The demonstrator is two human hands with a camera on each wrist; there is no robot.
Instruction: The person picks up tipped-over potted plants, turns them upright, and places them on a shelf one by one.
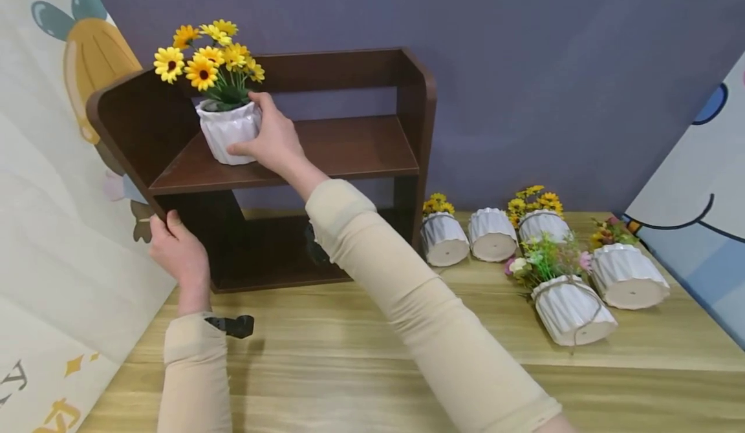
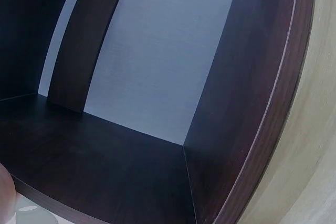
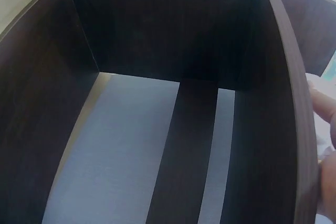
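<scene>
My right hand (image 1: 273, 132) grips a white ruffled flowerpot (image 1: 218, 137) with yellow and orange daisy-like flowers (image 1: 211, 58). The pot is upright at the left end of the upper board of a dark brown two-tier shelf (image 1: 361, 145). In the right wrist view, the thumb and fingers (image 3: 328, 108) show at the right edge against the white pot. Lower down, my left hand (image 1: 180, 252) holds the front edge of the shelf's left side panel, thumb on the inner side. The left wrist view shows mostly the lower compartment (image 2: 94, 166), with a bit of skin at its left edge.
Several white pots with flowers lie tipped over right of the shelf, among them one with twine (image 1: 570, 310) and one at the far right (image 1: 631, 278). The wood-grain table (image 1: 326, 355) runs up to a grey-blue back wall (image 1: 553, 84). A printed white panel (image 1: 52, 194) stands close on the left.
</scene>
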